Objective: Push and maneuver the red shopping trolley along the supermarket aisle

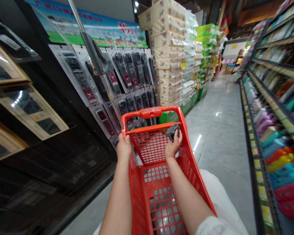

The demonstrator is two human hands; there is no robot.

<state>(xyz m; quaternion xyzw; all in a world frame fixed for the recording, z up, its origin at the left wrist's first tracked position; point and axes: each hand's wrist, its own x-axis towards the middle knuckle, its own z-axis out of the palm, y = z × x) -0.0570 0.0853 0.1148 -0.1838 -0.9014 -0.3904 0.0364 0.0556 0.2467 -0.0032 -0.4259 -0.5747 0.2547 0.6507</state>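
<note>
A red plastic shopping cart (137, 199) stands right in front of me, its grid-walled basket between my forearms. My left hand (124, 148) is closed around the cart's left rim, near the corner below the raised red bar (150, 113). Over the right side of the basket, my right hand (173, 145) is closed on a small dark grey folded item (172, 131). It looks soft, like cloth, but its exact kind cannot be made out. Bare grid shows on the basket floor.
Packaged belts (127, 70) hang on a rack ahead to the left, under a blue price banner (93, 24). Stacked cartons (168, 49) line the aisle beyond. On the right runs a long shelf (271, 88) of colourful bottles. Grey tiled floor (217, 130) lies between.
</note>
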